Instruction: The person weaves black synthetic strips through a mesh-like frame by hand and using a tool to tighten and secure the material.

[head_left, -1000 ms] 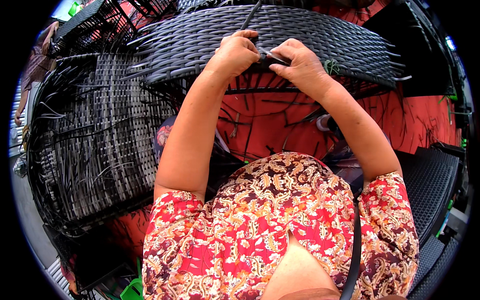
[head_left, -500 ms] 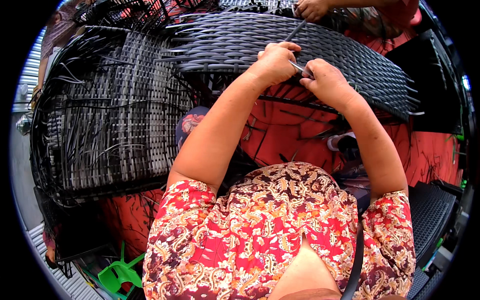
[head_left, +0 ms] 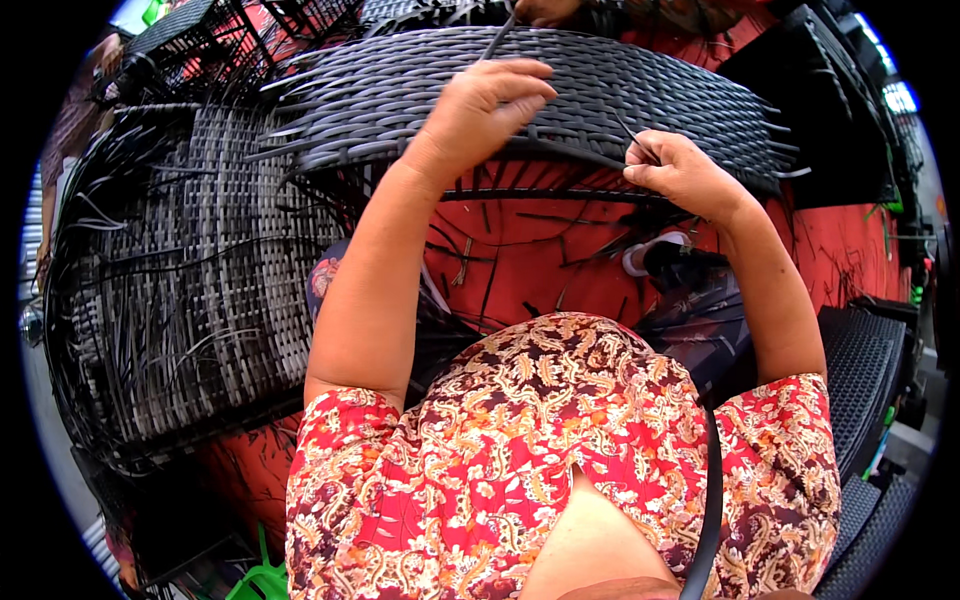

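Work piece: one curved grey woven panel, top centre of frame, loose strand ends at both sides.
Left hand: over the panel's near part, top centre; fingers stretched out, thumb slightly apart, nothing seen between them; contact with the weave cannot be told.
Right hand: at the near edge, right of centre; thumb and fingers pinched on one thin dark piece; strip or tool, cannot tell.
Dark strip: one, rising beyond the left hand.
Other hand: one, another person's, top edge, near that strip's end.
Step (judged): hand-working strands at the near edge.
Next move (judged): calls for a firm pinch and exact placing.
Other counts: one black-and-grey woven piece, left; one shoe; floor scraps, uncountable.
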Available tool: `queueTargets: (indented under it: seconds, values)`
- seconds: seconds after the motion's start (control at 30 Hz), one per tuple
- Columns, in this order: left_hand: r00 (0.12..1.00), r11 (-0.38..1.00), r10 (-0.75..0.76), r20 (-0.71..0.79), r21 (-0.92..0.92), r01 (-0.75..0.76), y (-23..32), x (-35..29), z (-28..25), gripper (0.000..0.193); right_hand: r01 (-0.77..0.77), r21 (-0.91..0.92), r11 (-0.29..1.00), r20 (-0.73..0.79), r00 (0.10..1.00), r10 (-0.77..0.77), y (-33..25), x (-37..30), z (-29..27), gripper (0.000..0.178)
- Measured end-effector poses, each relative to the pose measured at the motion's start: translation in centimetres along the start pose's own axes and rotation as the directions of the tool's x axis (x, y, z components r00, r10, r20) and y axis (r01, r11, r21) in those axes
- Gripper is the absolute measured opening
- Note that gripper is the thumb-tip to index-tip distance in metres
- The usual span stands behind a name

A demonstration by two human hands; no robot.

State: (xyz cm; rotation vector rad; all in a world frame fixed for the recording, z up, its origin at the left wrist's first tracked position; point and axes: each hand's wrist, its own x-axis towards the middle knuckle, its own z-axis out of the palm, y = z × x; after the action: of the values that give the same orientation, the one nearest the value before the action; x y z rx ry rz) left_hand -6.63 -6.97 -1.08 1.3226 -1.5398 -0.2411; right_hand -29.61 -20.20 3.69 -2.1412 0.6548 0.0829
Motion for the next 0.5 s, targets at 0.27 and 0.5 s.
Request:
queueTargets:
  seconds: [0.27,0.5]
  values:
    - [0.903,0.923,-0.205,0.378,-0.232,0.306,0.6,-0.2,2.5,0.012,0.0,0.255,0.967,-0.048,0.999,0.013,-3.1,-1.3,0.8,0.03]
    - [0.875,0.574,-0.429,0.227,-0.68,0.457,-0.7,-1.6,2.3,0.011,0.06,-0.31,0.949,-0.283,0.947,-0.153,1.6,-1.4,3.1,0.037]
